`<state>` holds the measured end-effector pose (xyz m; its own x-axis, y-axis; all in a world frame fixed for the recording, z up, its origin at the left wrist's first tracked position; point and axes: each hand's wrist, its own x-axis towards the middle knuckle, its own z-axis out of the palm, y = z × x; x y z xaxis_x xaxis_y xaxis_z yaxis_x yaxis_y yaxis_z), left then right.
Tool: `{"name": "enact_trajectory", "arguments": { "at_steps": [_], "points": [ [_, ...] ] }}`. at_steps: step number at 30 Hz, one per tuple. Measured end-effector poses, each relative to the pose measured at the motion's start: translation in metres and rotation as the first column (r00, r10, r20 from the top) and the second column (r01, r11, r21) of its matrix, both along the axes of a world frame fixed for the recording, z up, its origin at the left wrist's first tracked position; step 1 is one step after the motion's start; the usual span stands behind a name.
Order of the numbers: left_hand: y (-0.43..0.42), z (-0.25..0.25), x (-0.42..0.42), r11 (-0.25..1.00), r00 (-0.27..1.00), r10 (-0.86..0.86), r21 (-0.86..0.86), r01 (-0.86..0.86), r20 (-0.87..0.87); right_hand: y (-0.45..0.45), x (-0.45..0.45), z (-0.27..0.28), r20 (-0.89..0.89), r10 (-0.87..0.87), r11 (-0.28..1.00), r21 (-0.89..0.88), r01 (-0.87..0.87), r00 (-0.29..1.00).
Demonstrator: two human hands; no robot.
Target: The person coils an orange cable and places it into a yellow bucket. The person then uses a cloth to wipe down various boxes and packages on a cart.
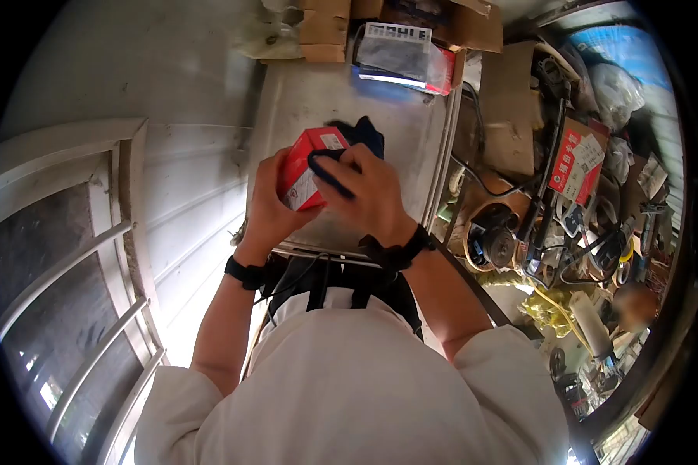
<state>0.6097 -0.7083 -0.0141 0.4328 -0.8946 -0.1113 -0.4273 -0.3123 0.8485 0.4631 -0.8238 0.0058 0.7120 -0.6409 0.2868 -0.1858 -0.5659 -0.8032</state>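
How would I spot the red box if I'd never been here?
Find the pale worktop in the middle. Over it, the left hand grips the red box while the right hand holds a dark cloth against it. Unlike the MAHLE box at the far end, this one is being held.

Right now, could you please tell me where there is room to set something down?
Bare tabletop lies between the dark cloth and the MAHLE box, and between the right hand and the right rim. Crowded: the far end, with that box and a carton, and the piled boxes beyond the right rim.
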Motion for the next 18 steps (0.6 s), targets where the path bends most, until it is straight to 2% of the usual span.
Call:
{"name": "enact_trajectory", "arguments": {
  "at_steps": [1,4,6,7,8,11,12,15,17,18],
  "points": [
    [0.004,0.0,0.003,1.0,1.0,-0.011,0.021,0.011,-0.007,-0.003,0.004,-0.007,-0.01,-0.011,0.999,0.048,0.012,1.0],
    [0.02,0.011,0.01,0.987,0.984,-0.161,0.011,0.162,-0.07,-0.019,0.006,-0.037,0.004,-0.123,0.908,0.404,0.111,0.992],
    [0.029,0.018,0.012,0.992,0.972,-0.126,0.001,0.129,-0.2,-0.028,-0.006,-0.032,0.062,-0.116,0.633,0.774,0.026,0.991],
    [0.029,0.023,0.014,0.994,0.96,-0.104,-0.005,0.107,-0.258,-0.035,-0.009,-0.027,0.097,-0.118,0.443,0.896,-0.035,0.988],
    [0.028,0.034,0.016,0.992,0.968,-0.11,0.033,0.121,-0.224,-0.032,-0.013,-0.02,0.182,-0.083,0.332,0.932,-0.145,0.98],
    [0.028,0.038,0.018,0.983,0.979,-0.185,-0.025,0.183,-0.083,-0.012,-0.01,0.01,0.233,0.056,0.655,0.725,-0.212,0.971],
    [0.027,0.039,0.017,0.986,0.978,-0.167,-0.011,0.167,-0.127,-0.016,-0.013,0.014,0.184,0.175,0.824,0.51,-0.246,0.967],
    [0.03,0.039,0.01,0.99,0.969,-0.12,0.046,0.133,-0.216,-0.011,-0.016,0.035,-0.005,0.233,0.94,0.256,-0.224,0.972],
    [0.03,0.039,0.008,0.988,0.971,-0.108,0.087,0.129,-0.212,-0.012,-0.02,0.035,0.0,0.251,0.922,0.304,-0.239,0.968],
    [0.03,0.039,0.007,0.987,0.98,-0.127,0.078,0.14,-0.155,-0.012,-0.022,0.034,0.002,0.261,0.912,0.328,-0.248,0.965]
  ]
}}
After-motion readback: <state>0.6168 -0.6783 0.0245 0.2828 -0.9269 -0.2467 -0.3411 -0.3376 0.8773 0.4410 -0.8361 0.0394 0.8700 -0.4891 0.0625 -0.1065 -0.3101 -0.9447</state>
